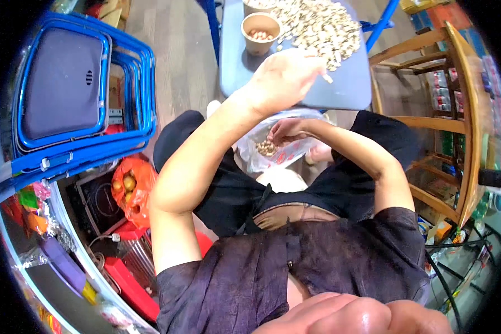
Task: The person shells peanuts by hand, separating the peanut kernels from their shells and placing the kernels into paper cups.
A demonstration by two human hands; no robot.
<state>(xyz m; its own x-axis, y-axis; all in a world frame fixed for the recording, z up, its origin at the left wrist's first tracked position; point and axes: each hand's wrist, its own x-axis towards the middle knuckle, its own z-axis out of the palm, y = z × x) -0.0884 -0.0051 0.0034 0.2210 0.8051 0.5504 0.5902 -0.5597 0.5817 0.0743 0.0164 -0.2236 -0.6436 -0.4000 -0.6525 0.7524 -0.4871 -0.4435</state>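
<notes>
My left hand [289, 77] is over the front part of a grey folding stool top [348, 96], its fingers closed around a peanut [327, 79] that pokes out at the fingertips. Just beyond it spreads a heap of unshelled peanuts [323, 30]. A paper cup [260, 34] with reddish peanut kernels stands left of the heap, and part of a second cup [259, 4] shows behind it. Lower down, my right hand [288, 131] is curled above a clear plastic bag [286, 155] between my knees. Peanut shells [266, 148] lie in the bag. What the right fingers hold is hidden.
Folded blue-framed chairs [67, 83] stand at the left. Below them is an orange bag [132, 186] with round yellowish fruit. A wooden chair frame [467, 128] is close on the right, with packed goods behind it. Wooden flooring [175, 50] shows left of the stool.
</notes>
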